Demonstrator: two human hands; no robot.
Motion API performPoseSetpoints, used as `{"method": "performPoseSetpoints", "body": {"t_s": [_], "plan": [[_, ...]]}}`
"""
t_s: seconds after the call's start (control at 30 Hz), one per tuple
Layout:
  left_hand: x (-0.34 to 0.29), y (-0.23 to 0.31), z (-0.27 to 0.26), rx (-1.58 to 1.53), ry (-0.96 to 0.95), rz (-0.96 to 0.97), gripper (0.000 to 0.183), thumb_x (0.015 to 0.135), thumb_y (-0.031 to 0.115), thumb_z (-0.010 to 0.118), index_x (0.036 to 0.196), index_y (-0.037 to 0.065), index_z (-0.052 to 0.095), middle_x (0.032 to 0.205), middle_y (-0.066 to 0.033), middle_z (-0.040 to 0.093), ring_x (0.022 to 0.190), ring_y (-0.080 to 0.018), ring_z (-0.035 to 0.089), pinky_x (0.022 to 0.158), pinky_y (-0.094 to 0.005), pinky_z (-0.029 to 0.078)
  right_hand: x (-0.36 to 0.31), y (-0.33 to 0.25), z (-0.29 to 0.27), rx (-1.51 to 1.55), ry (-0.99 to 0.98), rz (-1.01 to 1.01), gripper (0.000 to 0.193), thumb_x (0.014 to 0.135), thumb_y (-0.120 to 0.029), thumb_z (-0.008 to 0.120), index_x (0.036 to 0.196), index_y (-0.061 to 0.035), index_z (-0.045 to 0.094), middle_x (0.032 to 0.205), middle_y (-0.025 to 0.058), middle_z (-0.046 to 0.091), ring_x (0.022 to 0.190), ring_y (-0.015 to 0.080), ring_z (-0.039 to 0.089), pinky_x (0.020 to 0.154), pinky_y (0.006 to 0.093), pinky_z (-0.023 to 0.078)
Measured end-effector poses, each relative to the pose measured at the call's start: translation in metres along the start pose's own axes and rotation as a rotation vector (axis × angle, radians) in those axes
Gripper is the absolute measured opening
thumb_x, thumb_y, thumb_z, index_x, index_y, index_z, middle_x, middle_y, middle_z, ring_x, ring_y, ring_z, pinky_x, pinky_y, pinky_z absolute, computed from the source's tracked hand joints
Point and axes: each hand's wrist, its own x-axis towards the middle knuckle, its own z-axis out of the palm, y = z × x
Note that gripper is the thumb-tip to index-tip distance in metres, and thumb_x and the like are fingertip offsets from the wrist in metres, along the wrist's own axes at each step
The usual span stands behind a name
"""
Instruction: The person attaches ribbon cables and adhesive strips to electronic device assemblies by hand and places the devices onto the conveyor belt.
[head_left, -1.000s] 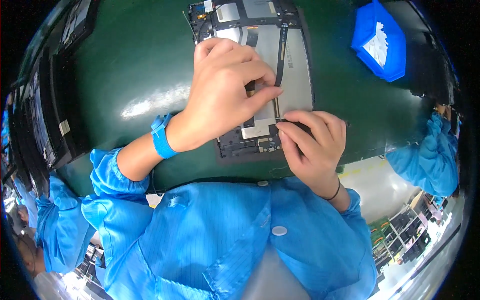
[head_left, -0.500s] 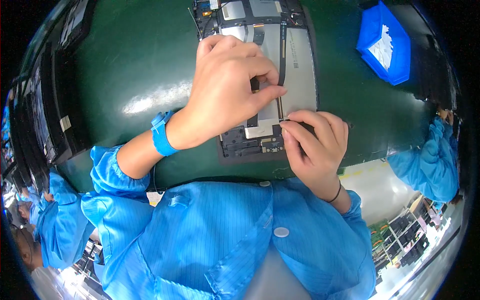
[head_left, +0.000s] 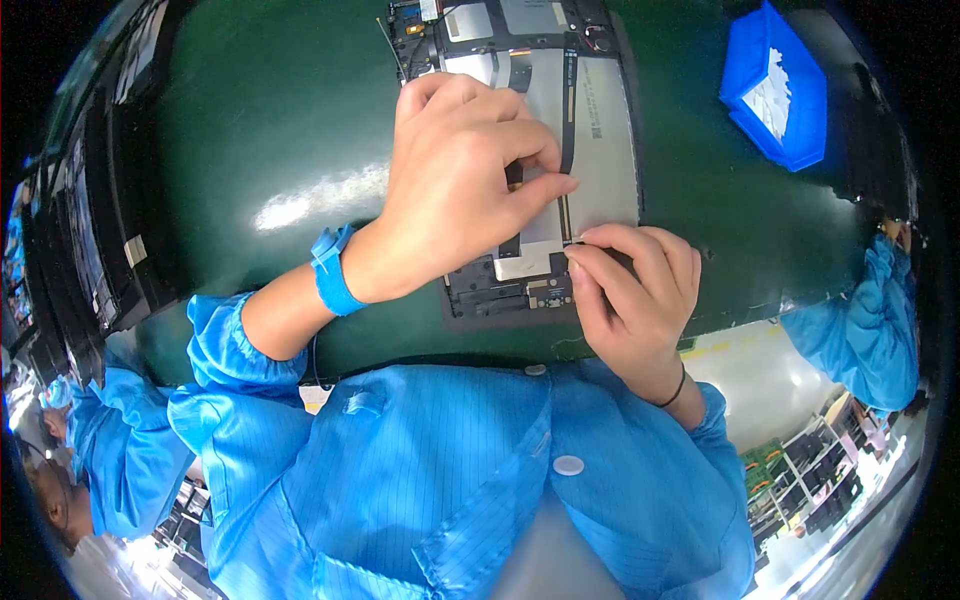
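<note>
An opened tablet (head_left: 610,130) lies on the green table, its silver inner panels and black frame exposed. A long dark ribbon cable (head_left: 570,100) runs lengthwise over it. My left hand (head_left: 455,185), wearing a blue wrist strap (head_left: 333,272), reaches across the tablet, thumb and forefinger closed on the cable's middle stretch. Lower down, my right hand (head_left: 640,290) pinches at the cable's near end; a tiny pale bit shows at its fingertips, too small to name. Just left of those fingertips is a small circuit board (head_left: 548,294) at the tablet's near edge. My left hand covers part of the panels.
A blue bin (head_left: 735,75) with white pieces in it stands at the far right of the green table (head_left: 250,120). Dark flat panels (head_left: 95,220) line the left side. Blue-sleeved people (head_left: 130,450) are at both sides, with racks (head_left: 800,475) at lower right.
Both hands keep nearly the same pinching pose over the tablet. The whole view has shifted slightly, so the tablet and hands appear a little further right.
</note>
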Motion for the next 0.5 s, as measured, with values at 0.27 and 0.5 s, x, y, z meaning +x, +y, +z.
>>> {"method": "performPoseSetpoints", "body": {"t_s": [0.27, 0.5], "plan": [[-0.0004, -0.0001, 0.0005, 0.008, -0.002, 0.004, 0.019, 0.067, 0.025, 0.083, 0.069, 0.014, 0.069, 0.072, 0.0024, 0.059, 0.079, -0.0193, 0.053, 0.086, -0.0362, 0.034, -0.0001, -0.0008, 0.0, -0.002, 0.003, -0.002, 0.024, 0.067, -0.009, 0.075, 0.09, -0.0145, 0.071, 0.098, -0.0037, 0.064, 0.091, 0.019, 0.058, 0.081, 0.0352, 0.04], [0.0009, 0.0004, 0.0024, 0.016, 0.022, 0.031, 0.018, 0.068, 0.024, 0.082, 0.072, 0.014, 0.068, 0.072, 0.0024, 0.059, 0.077, -0.0195, 0.053, 0.085, -0.0364, 0.034, 0.0009, 0.003, -0.004, -0.115, -0.074, -0.104, 0.021, 0.071, -0.015, 0.072, 0.092, -0.014, 0.07, 0.116, -0.0021, 0.066, 0.105, 0.0214, 0.059, 0.083, 0.036, 0.04]]}}
